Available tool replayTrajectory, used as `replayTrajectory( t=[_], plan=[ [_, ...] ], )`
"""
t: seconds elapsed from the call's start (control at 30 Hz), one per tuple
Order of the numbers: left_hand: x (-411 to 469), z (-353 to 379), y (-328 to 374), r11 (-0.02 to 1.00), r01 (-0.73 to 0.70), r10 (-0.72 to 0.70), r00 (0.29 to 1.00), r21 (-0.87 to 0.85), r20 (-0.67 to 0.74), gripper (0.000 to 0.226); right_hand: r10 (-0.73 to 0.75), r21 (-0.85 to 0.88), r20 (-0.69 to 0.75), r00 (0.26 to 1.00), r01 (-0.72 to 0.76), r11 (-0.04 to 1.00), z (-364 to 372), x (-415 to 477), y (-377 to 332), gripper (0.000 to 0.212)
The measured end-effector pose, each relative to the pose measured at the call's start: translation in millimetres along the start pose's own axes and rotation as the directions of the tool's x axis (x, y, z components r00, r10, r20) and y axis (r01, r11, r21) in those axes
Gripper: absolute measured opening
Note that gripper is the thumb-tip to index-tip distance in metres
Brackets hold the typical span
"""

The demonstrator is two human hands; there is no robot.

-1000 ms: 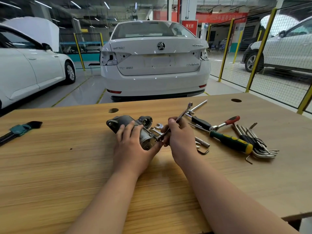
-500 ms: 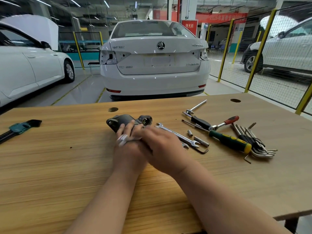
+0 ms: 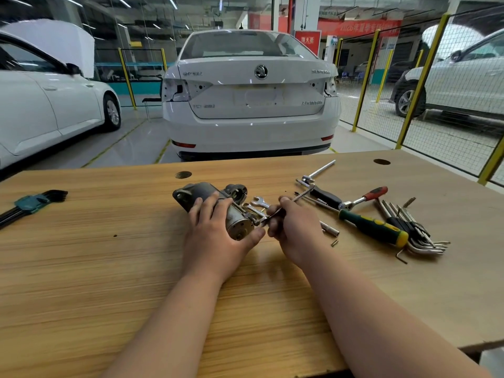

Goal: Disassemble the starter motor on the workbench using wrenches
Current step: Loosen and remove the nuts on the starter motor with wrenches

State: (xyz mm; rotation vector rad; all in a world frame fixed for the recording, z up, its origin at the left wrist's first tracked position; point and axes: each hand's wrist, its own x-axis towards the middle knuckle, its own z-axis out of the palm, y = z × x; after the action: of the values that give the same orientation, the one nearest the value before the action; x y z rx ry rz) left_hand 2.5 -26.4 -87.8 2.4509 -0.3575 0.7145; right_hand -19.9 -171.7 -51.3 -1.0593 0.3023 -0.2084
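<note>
The grey starter motor (image 3: 207, 193) lies on its side on the wooden workbench (image 3: 81, 268), its round end cap facing me. My left hand (image 3: 215, 236) grips the motor's body from above, thumb under the end cap. My right hand (image 3: 293, 227) holds a slim silver wrench (image 3: 301, 195); the wrench's lower end sits on a fastener at the motor's right side, its upper end points up and right. A second silver wrench (image 3: 260, 201) lies flat on the bench just behind my right hand.
Right of my hands lie a green-and-yellow screwdriver (image 3: 373, 225), a red-handled ratchet (image 3: 365, 196), a T-bar driver (image 3: 317, 171), a small socket (image 3: 330, 229) and a bundle of hex keys (image 3: 417, 236). A green hex key holder (image 3: 30, 203) sits at the far left. A white car is parked beyond the bench.
Half a second ago my right hand lay over my left with a wrench lying flat on the bench. Now my right hand is back at the motor's right side, holding a wrench on the fastener.
</note>
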Motion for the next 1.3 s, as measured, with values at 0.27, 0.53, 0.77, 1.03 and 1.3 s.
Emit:
replayTrajectory(
  t=[0.27,0.53,0.77,1.03,1.3],
  plan=[
    [0.0,0.7,1.7,1.000,-0.002,0.002,1.000,-0.002,-0.023,0.087,0.196,0.126,-0.013,0.981,-0.193,0.973,3.1,-0.5,5.0,0.012],
    [0.0,-0.4,4.0,1.000,0.006,-0.005,1.000,0.023,-0.015,0.086,0.286,0.210,-0.021,0.958,-0.276,0.938,4.6,0.6,4.1,0.015],
    [-1.0,-3.3,6.7,0.998,-0.033,0.033,0.999,0.058,0.002,0.093,0.349,0.234,0.010,0.937,-0.341,0.910,2.9,2.0,3.2,0.013],
    [-2.0,-2.9,9.4,0.998,-0.013,0.015,0.999,0.060,-0.038,0.087,0.330,0.201,-0.071,0.941,-0.311,0.929,7.9,2.8,2.9,0.019],
    [-0.7,-1.8,8.4,0.995,-0.021,0.022,1.000,0.097,-0.005,0.083,0.024,-0.006,-0.009,1.000,-0.024,1.000,10.1,-1.1,1.3,0.013]
  ],
)
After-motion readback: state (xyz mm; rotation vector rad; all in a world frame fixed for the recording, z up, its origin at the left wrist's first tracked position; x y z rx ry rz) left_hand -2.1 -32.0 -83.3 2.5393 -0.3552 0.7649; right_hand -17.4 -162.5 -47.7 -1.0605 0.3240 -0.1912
